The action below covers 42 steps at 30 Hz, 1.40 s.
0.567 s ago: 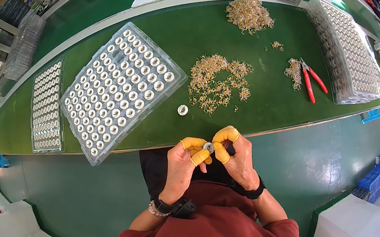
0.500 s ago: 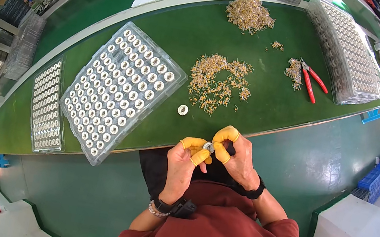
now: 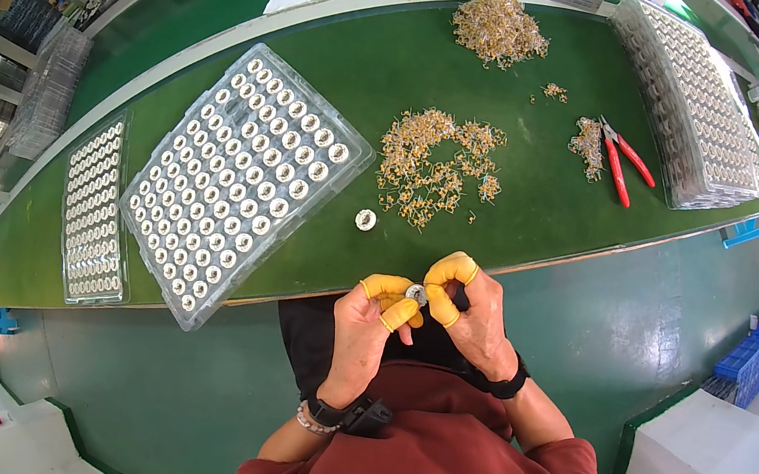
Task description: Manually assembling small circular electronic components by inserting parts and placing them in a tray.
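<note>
Between my yellow-covered fingertips is a small round white part with a dark centre (image 3: 416, 293). My left hand (image 3: 374, 323) pinches it from the left, closed around its rim. The fingers of my right hand (image 3: 467, 314) are pressed together against its right side; anything tiny between them is too small to make out. Both hands are just off the table's near edge. A similar loose round part (image 3: 365, 220) lies on the green table (image 3: 315, 256) beyond my left hand. Farther off spreads a loose heap of small orange-and-silver wire-legged components (image 3: 414, 157).
A clear tray of round parts (image 3: 238, 177) lies to the left, with another filled tray (image 3: 99, 213) beyond it. Red-handled cutters (image 3: 624, 163) rest at the right beside clipped wire bits (image 3: 586, 147). A bigger component heap (image 3: 499, 30) and stacked trays (image 3: 696, 110) stand farther back.
</note>
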Each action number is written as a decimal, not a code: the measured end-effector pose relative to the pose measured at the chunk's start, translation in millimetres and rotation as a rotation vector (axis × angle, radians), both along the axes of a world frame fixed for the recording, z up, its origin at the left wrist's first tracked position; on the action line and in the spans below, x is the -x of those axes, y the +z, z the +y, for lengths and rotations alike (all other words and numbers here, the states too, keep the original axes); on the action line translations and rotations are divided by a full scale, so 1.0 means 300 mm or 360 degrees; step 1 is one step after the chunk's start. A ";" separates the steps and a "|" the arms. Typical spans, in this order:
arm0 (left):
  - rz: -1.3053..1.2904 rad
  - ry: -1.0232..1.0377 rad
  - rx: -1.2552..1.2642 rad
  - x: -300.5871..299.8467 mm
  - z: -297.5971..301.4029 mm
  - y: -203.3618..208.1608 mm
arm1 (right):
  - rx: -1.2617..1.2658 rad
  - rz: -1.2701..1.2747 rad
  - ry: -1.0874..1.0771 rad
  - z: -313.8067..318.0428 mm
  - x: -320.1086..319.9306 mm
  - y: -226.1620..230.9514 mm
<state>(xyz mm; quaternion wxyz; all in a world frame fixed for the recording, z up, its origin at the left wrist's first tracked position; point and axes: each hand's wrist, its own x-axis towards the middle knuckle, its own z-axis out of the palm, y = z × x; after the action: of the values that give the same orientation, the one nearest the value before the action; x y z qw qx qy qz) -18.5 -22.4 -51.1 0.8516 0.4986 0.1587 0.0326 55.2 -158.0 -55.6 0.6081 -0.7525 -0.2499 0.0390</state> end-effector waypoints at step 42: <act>-0.0045 0.0070 -0.0174 0.023 -0.009 -0.019 | 0.0118 -0.0369 0.0105 0.006 0.006 -0.001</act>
<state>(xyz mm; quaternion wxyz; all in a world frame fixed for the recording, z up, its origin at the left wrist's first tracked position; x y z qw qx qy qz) -25.5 -25.1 -56.8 0.8243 0.5402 0.1556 0.0670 53.3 -156.3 -55.9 0.5453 -0.7653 -0.3414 -0.0189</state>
